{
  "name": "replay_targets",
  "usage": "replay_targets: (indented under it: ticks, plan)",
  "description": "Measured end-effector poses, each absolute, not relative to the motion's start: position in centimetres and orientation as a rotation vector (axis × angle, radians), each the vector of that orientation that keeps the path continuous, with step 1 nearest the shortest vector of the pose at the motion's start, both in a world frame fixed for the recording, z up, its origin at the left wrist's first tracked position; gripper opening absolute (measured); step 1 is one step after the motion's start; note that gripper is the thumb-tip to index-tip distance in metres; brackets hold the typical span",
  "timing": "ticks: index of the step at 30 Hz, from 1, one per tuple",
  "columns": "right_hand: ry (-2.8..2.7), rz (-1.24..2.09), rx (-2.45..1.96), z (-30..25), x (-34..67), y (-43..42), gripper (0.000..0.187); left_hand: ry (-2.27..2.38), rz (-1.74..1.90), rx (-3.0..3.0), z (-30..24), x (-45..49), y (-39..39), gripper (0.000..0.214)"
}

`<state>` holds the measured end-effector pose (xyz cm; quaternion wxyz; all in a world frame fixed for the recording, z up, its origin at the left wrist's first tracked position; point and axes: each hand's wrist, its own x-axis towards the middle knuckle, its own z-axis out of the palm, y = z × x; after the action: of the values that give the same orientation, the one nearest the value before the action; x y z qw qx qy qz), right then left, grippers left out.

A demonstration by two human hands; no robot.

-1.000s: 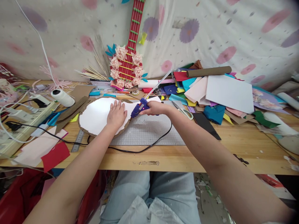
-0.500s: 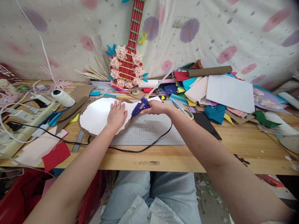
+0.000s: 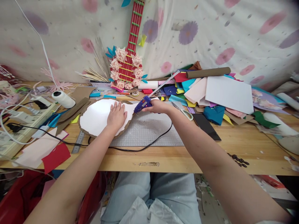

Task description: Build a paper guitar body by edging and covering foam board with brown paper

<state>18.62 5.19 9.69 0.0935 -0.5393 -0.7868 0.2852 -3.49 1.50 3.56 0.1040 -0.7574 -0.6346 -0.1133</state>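
My left hand (image 3: 117, 114) lies flat, fingers stretched out, on a white paper shape (image 3: 94, 116) with a rounded body and a neck running right. Brown cardboard (image 3: 82, 129) shows as a rim around and under the paper. My right hand (image 3: 157, 106) is wrapped around a blue hot glue gun (image 3: 143, 104), a long clear glue stick (image 3: 163, 84) rising from its back. The gun's nozzle points down-left at the paper's edge, where body and neck meet. Whether the tip touches cannot be made out. Beneath lies a grey cutting mat (image 3: 149, 132).
A red paper guitar with pink flowers (image 3: 126, 70) leans on the back curtain. Scissors (image 3: 183, 110), a black flat object (image 3: 206, 126) and heaped coloured paper (image 3: 196, 88) lie right. Left are a power strip (image 3: 46, 112), a thread spool (image 3: 63, 99) and a ruler (image 3: 78, 141). A black cord (image 3: 140, 150) crosses the front.
My right hand has shifted the glue gun slightly right and up along the paper's edge, its glue stick tilting lower. My left hand stays in place on the paper.
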Motion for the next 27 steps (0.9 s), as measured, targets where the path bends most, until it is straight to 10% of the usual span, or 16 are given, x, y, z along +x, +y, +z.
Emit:
replay_targets:
  ticks: [27]
  plan:
    - [-1.199,0.549,-1.733,1.3,28.8,4.2,0.035,-1.868,-0.401,-2.246,3.2,-3.8,1.8,0.050]
